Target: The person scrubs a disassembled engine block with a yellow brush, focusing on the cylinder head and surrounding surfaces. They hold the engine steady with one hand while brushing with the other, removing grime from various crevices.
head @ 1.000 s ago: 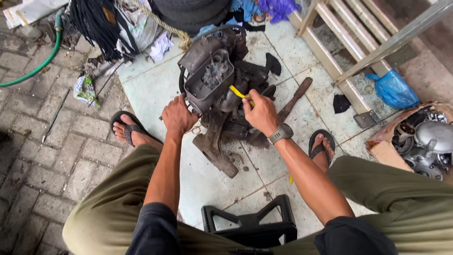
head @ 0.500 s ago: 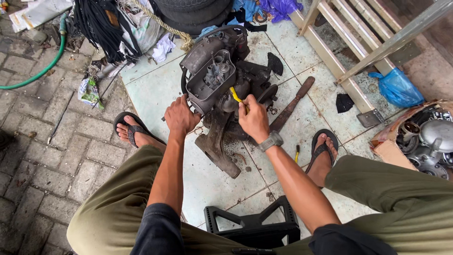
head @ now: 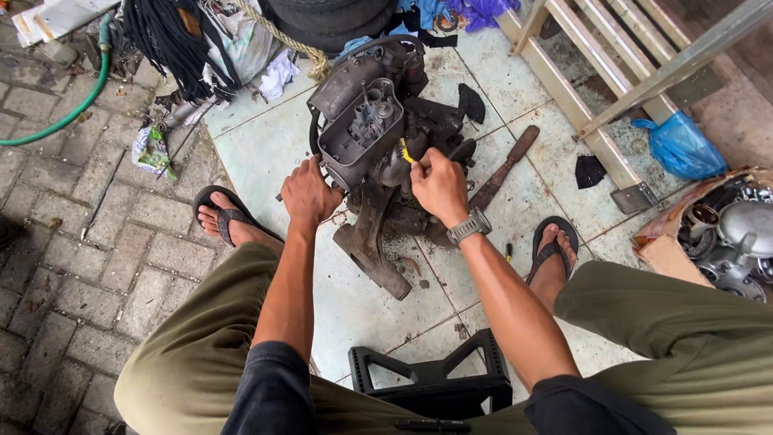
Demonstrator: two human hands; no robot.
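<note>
Grease-black engine block (head: 378, 145) sits on the pale tiled floor (head: 258, 153) between the person's sandalled feet, its open casing tipped up toward the camera. Compared with a second ago, the right hand (head: 437, 184) has crept slightly lower and nearer the side of the casing, carrying the yellow-handled tool (head: 407, 151) with it; the tip now seems to sit against the metal just under the casing's rim, though the contact point itself is hidden. My reading is that the work has moved from lining up to pressing in at that spot. The left hand (head: 307, 193) has barely shifted and remains planted on the lower left edge of the block.

Fingers of the right hand are curled tight together around the tool's handle, with only the yellow stub showing above the knuckles. A grey watch (head: 469, 227) rides the wrist. The left hand is partly spread, palm down, fingers wrapped over the engine's edge rather than holding anything loose; it looks to be bracing.

Nearby lie a long rusty bar (head: 505, 167) just right of the engine, a black plastic stool (head: 435, 379) under the person, a green hose (head: 60, 117) and a blue bag (head: 680, 145).
</note>
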